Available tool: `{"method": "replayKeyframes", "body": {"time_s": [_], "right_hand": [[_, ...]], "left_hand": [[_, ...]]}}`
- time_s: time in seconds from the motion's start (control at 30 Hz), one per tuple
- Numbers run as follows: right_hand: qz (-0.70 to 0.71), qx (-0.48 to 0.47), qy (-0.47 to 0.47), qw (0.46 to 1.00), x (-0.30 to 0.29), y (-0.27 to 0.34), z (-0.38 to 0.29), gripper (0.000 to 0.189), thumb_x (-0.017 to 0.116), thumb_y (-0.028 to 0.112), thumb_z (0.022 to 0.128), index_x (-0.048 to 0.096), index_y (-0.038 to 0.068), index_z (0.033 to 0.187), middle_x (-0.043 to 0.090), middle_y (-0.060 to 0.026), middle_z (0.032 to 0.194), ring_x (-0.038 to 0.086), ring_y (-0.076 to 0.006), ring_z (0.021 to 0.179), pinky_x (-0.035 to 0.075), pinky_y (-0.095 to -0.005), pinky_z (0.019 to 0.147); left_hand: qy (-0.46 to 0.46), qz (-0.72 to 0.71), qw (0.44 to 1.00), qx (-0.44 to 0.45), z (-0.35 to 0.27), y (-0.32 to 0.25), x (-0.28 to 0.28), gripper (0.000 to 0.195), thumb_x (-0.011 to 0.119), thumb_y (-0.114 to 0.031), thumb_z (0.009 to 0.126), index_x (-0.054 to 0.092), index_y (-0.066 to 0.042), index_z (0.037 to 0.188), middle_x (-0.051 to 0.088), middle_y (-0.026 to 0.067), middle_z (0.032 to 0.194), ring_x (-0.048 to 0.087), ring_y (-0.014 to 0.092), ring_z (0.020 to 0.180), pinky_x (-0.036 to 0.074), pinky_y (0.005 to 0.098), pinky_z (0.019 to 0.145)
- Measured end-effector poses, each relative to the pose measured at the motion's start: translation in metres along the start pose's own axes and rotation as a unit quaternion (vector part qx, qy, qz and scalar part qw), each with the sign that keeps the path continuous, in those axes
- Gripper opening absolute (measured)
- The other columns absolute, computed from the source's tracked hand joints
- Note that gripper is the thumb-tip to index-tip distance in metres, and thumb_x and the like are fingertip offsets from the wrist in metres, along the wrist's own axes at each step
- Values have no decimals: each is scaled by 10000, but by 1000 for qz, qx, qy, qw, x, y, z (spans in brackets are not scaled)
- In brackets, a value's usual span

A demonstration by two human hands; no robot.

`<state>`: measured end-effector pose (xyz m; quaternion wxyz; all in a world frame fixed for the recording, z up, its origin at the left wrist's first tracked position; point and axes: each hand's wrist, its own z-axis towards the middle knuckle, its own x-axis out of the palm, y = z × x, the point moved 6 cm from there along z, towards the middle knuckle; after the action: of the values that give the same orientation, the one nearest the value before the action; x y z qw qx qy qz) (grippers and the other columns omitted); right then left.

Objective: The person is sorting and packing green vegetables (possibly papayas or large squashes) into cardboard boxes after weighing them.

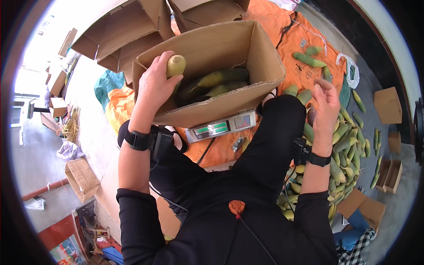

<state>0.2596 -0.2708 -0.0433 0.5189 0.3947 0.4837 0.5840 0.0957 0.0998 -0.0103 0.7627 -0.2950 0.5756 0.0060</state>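
My left hand [158, 84] grips a pale green radish [176, 65] by its side, its cut end up, at the left end of an open cardboard box [212, 38]. Several long green radishes [222, 79] lie in the bottom of that box. Beneath the box is a digital scale [222, 127], its lit display facing me. My right hand [324, 99] is raised to the right of the box, above my knee, fingers bent and holding nothing visible. Under and beside it a large heap of green radishes [344, 149] spreads over the floor.
Open cardboard boxes [122, 26] stand beyond the filled one. An orange sheet [261, 13] covers the floor, with loose radishes [309, 60] and a white plastic bag [351, 71] at the right. More boxes [388, 105] stand far right. A person in a checked garment [357, 243] is at lower right.
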Motion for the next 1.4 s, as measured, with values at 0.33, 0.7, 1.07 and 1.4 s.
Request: {"method": "replayKeyframes", "body": {"time_s": [0.33,0.7,1.07,1.4], "right_hand": [[-132,211,-69,966,-99,-135,-72,195,614,109,882,623,-6,1039,619,-12,938,543,-68,780,440,-213,677],[-349,266,162,884,-144,-327,-264,239,490,188,839,666,45,761,664,-203,821,647,-391,797,518,-438,692],[-363,367,215,829,-153,-338,-326,213,536,223,781,672,60,759,655,-210,800,642,-376,756,516,-432,688],[-140,608,-107,774,-216,-341,-284,278,577,181,840,591,95,1104,637,-20,903,629,-179,755,493,-326,596]], "left_hand": [[82,136,987,-34,11,22,25,576,701,-209,765,427,-112,1262,589,151,1141,568,362,1059,462,457,861],[24,-111,991,-75,-22,7,-5,351,613,-120,881,577,-47,1223,658,114,1059,630,153,899,489,268,800],[-128,-148,977,-86,-64,36,-9,218,551,-101,941,642,-4,1114,673,66,951,627,122,890,484,245,821],[-146,-111,977,-105,-67,38,-5,220,546,-115,947,647,-16,1117,672,52,915,623,110,864,485,234,796]]}}
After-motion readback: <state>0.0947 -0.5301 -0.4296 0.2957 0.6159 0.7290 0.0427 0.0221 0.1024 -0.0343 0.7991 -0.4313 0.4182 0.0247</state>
